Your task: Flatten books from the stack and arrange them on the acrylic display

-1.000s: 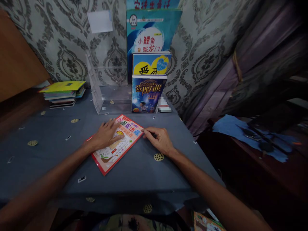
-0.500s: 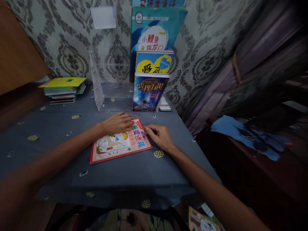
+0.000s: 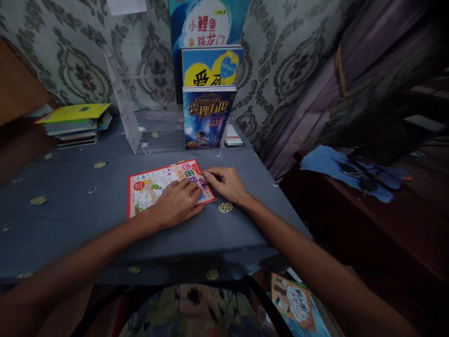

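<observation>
A thin red-bordered picture book (image 3: 154, 187) lies flat on the grey-blue tablecloth (image 3: 70, 210), its long side running left to right. My left hand (image 3: 178, 202) rests palm down on the book's lower right part, fingers stretched over the cover. My right hand (image 3: 226, 183) is at the book's right edge, fingers curled and pinching that edge.
A clear acrylic stand (image 3: 140, 117) at the back holds three upright books (image 3: 206, 117) against the patterned wall. A stack of books (image 3: 75, 124) lies at the back left. A dark side table with blue cloth (image 3: 336, 164) is on the right. Another book (image 3: 296, 304) lies below the table edge.
The book has been turned from a diagonal to lie left to right. My left hand moved from the book's top edge to its lower right. My right hand stayed at the right edge.
</observation>
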`<state>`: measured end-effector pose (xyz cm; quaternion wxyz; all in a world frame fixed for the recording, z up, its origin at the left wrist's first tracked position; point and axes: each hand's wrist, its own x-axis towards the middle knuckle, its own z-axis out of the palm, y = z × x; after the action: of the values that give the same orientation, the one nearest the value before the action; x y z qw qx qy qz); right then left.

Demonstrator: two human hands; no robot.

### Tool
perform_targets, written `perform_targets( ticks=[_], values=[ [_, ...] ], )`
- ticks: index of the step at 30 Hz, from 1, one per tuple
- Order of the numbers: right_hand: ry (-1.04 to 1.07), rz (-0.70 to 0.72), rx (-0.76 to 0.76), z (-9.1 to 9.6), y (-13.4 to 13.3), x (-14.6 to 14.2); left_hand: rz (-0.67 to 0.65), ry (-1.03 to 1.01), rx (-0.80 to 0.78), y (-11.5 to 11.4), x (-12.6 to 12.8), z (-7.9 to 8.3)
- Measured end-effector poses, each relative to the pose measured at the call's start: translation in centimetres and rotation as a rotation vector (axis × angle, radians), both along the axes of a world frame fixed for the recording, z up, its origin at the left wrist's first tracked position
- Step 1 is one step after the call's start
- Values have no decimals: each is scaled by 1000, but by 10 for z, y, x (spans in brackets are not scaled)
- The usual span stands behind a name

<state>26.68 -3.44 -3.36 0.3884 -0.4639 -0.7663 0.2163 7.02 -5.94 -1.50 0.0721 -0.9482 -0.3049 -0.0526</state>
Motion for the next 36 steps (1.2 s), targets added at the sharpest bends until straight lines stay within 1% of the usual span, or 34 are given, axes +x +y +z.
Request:
perform_targets(
  ticks=[4, 9, 14, 24, 29, 31, 32, 34, 36],
  values=[
    [-3, 23, -5, 0, -1, 0, -4, -4, 45, -2, 2, -3],
    [-7, 40, -14, 3, -2, -1, -52, -31, 93, -1, 0, -5],
    [-23, 41, -27, 5, -3, -1, -63, -36, 110, 1, -1, -6],
    [-12, 53, -34, 5, 0, 1, -50, -60, 48, -2, -5, -2],
    [2, 121, -60, 9, -2, -1, -66, -118, -7, 6, -11, -1],
    [4, 144, -78, 10, -4, -2, -32, -139, -6, 15, -18, -2],
    [4, 156, -95, 11, -5, -3, 7, -146, 4, 20, -22, -4],
    [-4, 189, -130, 12, -7, -4, 126, -150, 30, 32, -34, -6],
    [-24, 208, -126, 13, -10, -5, 252, -137, 34, 44, -45, -6]
  ],
)
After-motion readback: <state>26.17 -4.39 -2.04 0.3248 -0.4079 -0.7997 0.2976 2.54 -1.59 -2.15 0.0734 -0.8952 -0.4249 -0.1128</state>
